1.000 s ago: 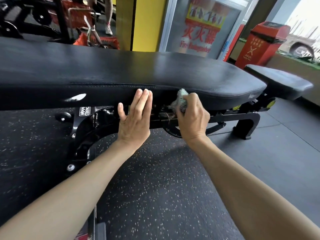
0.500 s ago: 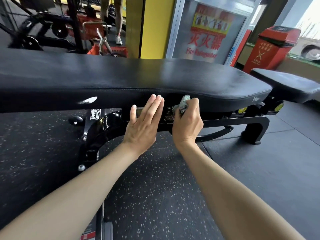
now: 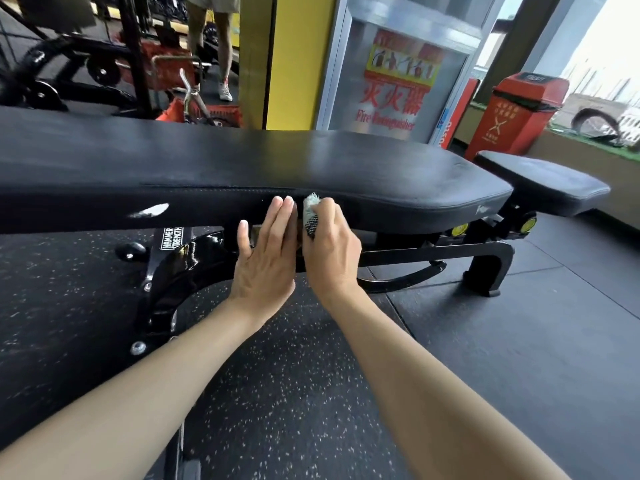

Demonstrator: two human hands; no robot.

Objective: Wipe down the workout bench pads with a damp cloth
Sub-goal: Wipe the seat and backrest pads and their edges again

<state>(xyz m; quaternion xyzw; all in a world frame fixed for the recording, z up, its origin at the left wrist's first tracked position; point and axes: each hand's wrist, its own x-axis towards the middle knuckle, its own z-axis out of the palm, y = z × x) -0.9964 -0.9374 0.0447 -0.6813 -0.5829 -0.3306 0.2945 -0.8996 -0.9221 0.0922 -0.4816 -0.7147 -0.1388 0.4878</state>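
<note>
Okay, both hands are working the near side of the black workout bench (image 3: pixel 415 202), up against the side wall of its long pad (image 3: pixel 242 161). Fingers of the right hand (image 3: pixel 332 251) are curled round a bunched cloth (image 3: pixel 310 216), pale greenish-white with a dark checked patch. The cloth is pressed to the pad's side wall just under the top seam. Beside it the left hand (image 3: pixel 266 258) is flat and relaxed, fingers straight and together, thumb out to the side, holding nothing. Its fingertips touch the same side wall, just beside the cloth. Hands almost touching each other. Bare forearms reach in from below.

Lying flat, the long pad has a dull sheen on top and a white scuff mark (image 3: pixel 152 210) on its side wall, well left of the hands. At the right end a smaller seat pad (image 3: pixel 543 185) sits across a gap from the long pad, well apart from both hands. Under the pads there is a black steel frame (image 3: pixel 415 252). A label (image 3: pixel 172 237) reading HAMMER STRENGTH sits left of the left hand, and yellow knobs (image 3: pixel 459 230) show under the right end. Dark speckled rubber floor (image 3: pixel 311 393) underneath.

Behind the bench: yellow pillar (image 3: pixel 298 57), cabinet (image 3: pixel 398 81) marked Fire Extinguisher, red bin (image 3: pixel 519 112) at right. Back left, gym machines (image 3: pixel 86 64) and another person's legs (image 3: pixel 221 46).
</note>
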